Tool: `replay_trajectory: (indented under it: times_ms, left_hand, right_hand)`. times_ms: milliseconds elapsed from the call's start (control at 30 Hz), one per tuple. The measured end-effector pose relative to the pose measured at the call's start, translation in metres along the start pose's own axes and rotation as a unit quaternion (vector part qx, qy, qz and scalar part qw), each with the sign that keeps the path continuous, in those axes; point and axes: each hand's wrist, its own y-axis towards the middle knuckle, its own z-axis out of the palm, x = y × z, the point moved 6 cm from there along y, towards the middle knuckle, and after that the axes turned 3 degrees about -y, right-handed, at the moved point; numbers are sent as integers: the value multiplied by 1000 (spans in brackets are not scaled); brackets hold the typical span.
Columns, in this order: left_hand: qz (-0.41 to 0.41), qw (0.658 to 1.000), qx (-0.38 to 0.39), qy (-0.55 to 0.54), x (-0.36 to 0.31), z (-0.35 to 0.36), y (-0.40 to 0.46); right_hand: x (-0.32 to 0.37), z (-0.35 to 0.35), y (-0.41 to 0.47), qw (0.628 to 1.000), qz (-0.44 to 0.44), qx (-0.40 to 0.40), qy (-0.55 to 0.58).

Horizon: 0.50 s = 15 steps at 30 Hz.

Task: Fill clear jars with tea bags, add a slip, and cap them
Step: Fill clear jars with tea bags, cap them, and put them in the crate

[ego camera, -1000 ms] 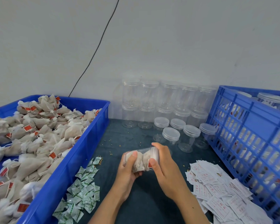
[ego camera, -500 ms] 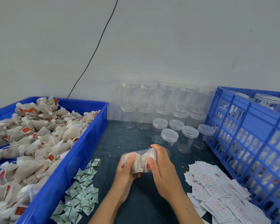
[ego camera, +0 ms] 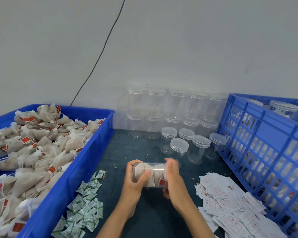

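Observation:
A clear jar (ego camera: 154, 174) packed with tea bags lies on its side above the dark table, held between both hands. My left hand (ego camera: 136, 179) grips its base end, thumb across the side. My right hand (ego camera: 173, 181) wraps the mouth end, where the cap would be hidden by my fingers. A blue bin (ego camera: 86, 162) on the left holds a heap of tea bags (ego camera: 33, 148) with red tags. White printed slips (ego camera: 227, 203) lie piled at the right.
Empty capped jars (ego camera: 172, 110) are stacked against the wall, with several more (ego camera: 179, 146) in front. A blue slatted crate (ego camera: 268, 145) with filled jars stands at the right. Small green-and-white sachets (ego camera: 86, 206) lie beside the bin. A black cable runs up the wall.
The jar has tipped from a slanted to a nearly level position between my hands, and my right hand has shifted round its mouth end.

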Motion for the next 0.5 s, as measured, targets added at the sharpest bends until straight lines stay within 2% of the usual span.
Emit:
replay_trajectory:
  times_ms: [67, 133, 167, 233, 300, 333, 400, 467, 500]
  left_hand:
    - [-35, 998, -9, -48, 4, 1, 1]
    - [-66, 993, -13, -94, 8, -1, 2]
    - [-75, 992, -13, -103, 8, -3, 2]
    - [-75, 991, -15, -106, 8, -4, 2]
    - [-60, 994, -21, -91, 8, -3, 3]
    - [-56, 995, -21, -85, 9, -3, 3]
    - [-67, 993, -25, -94, 12, -1, 3]
    - [-80, 990, -30, -110, 15, -2, 5]
    - [-83, 989, -30, -115, 16, -3, 6]
  right_hand:
    - [9, 1, -2, 995, -28, 52, 75]
    - [17, 6, -10, 986, -86, 133, 44]
    - [19, 6, -14, 983, -111, 145, 11]
    - [16, 0, -17, 988, -112, 100, -42]
    - [13, -6, -12, 993, -58, 37, -95]
    - [13, -7, -9, 992, -30, 32, -120]
    - [16, -3, -8, 994, -35, 61, -78]
    - [18, -1, -9, 992, -84, 92, -8]
    - [22, 0, -12, 988, -108, 110, -17]
